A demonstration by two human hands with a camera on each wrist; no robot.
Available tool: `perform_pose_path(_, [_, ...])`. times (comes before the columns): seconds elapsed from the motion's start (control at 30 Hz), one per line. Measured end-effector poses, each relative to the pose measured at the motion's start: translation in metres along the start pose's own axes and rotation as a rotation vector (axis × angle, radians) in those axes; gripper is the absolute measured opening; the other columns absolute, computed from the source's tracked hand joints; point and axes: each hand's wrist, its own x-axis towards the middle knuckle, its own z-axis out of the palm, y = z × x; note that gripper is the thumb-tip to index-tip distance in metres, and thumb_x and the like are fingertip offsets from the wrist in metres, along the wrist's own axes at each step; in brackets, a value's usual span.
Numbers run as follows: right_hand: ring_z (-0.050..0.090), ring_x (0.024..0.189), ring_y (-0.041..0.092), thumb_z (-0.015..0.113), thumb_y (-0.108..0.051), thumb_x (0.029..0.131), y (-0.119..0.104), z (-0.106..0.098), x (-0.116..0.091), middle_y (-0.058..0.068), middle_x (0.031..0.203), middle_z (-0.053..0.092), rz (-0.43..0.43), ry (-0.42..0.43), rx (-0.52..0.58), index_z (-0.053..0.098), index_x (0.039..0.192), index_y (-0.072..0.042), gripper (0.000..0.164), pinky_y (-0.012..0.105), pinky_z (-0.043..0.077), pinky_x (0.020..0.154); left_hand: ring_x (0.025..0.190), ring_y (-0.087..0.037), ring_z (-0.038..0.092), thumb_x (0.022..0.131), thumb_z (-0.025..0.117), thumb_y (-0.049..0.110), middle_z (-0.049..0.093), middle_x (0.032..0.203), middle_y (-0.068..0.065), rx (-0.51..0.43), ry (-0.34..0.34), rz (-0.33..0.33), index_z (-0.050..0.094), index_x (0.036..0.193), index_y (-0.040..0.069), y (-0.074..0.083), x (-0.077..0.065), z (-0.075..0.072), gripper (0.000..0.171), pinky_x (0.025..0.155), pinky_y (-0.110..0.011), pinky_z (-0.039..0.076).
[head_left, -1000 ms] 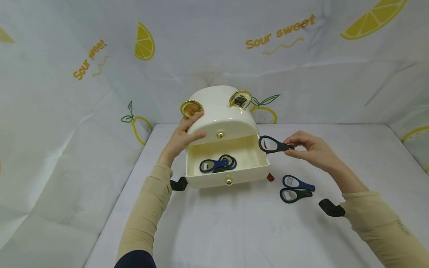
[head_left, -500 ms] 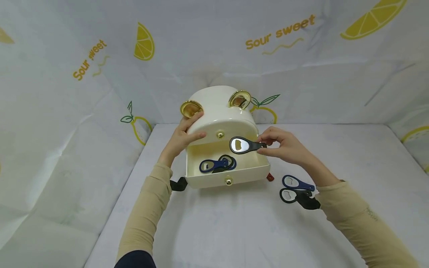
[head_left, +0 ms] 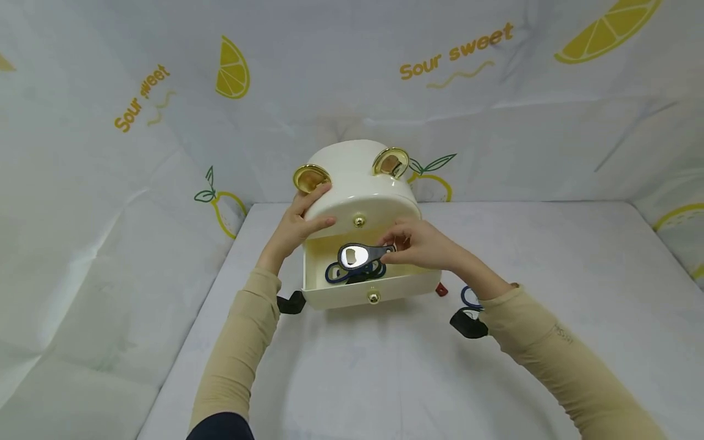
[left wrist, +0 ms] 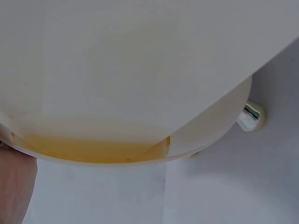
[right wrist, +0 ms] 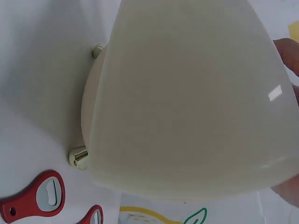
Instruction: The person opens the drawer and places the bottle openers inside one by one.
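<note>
A cream storage box with gold ears has its lower drawer pulled out. My left hand rests on the box's upper left side, thumb straight along the front and fingers beside the gold ear. Between thumb and fingertips, my right hand pinches a black bottle opener by its handle end, over the drawer. Below it, a blue bottle opener and other openers lie in the drawer, partly covered. The right wrist view is mostly filled by the box's side.
Right of the box, a blue opener lies on the white table, mostly hidden by my right sleeve. Red bottle openers lie beside the box's gold foot. A white patterned cloth hangs behind.
My right hand has carried the black bottle opener leftward and down, from beside the box to over the drawer. My left hand has stayed on the box.
</note>
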Motion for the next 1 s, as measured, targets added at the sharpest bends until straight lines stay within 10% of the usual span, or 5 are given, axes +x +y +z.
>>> perform_pose_path(0.5, [0.053, 0.07, 0.009, 0.071, -0.018, 0.078, 0.002, 0.02, 0.021, 0.004, 0.09, 0.058, -0.056, -0.141, -0.292, 0.069, 0.094, -0.009, 0.019, 0.023, 0.045, 0.067, 0.124, -0.021, 0.035, 0.081, 0.073, 0.02, 0.025, 0.147, -0.004, -0.006, -0.012, -0.015, 0.044, 0.14, 0.027, 0.026, -0.011, 0.001, 0.066, 0.101, -0.038, 0.032])
perform_pose_path(1.0, [0.055, 0.074, 0.013, 0.073, -0.022, 0.078, 0.001, 0.021, 0.02, 0.004, 0.093, 0.059, 0.007, -0.15, -0.357, 0.068, 0.103, -0.009, 0.028, 0.028, 0.046, 0.071, 0.124, -0.02, 0.037, 0.079, 0.075, 0.026, 0.024, 0.147, 0.002, -0.013, -0.001, -0.013, 0.044, 0.138, 0.037, 0.003, -0.001, 0.0, 0.067, 0.101, -0.039, 0.034])
